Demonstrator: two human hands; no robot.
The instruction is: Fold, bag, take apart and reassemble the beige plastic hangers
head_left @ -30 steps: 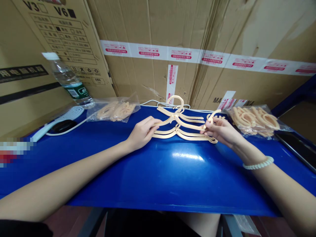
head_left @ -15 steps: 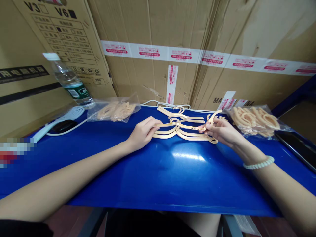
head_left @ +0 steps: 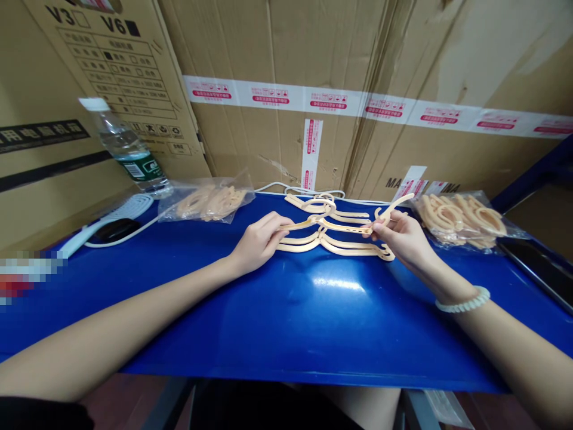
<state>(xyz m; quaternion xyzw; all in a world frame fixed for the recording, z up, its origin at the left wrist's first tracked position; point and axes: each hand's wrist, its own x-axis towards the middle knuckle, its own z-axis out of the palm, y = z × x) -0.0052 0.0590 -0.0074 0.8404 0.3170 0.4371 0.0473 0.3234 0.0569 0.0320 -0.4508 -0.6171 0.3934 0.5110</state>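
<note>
A beige plastic folding hanger (head_left: 342, 227) is stretched between my hands, its hook leaning toward the back. My left hand (head_left: 257, 242) pinches the end of its left arm. At the other end, my right hand (head_left: 405, 239) is closed around the right arm and a curved beige piece (head_left: 400, 205) that sticks up past the fingers; how the two join is hidden. Just in front lies another beige hanger (head_left: 349, 248), flat on the blue table (head_left: 286, 322). A further hanger (head_left: 351, 215) rests behind the held one.
Clear bags of beige hanger parts lie at left (head_left: 210, 200) and right (head_left: 463, 218). At the far left are a water bottle (head_left: 134, 155), a black mouse (head_left: 117, 229) and a white cable. A dark phone (head_left: 537, 269) lies at the right edge. Cardboard boxes (head_left: 277, 48) wall the back.
The held hanger's hook has tilted up and back. My right hand has turned slightly and shifted a little, swinging the curved piece's free end to the right. My left hand stays put.
</note>
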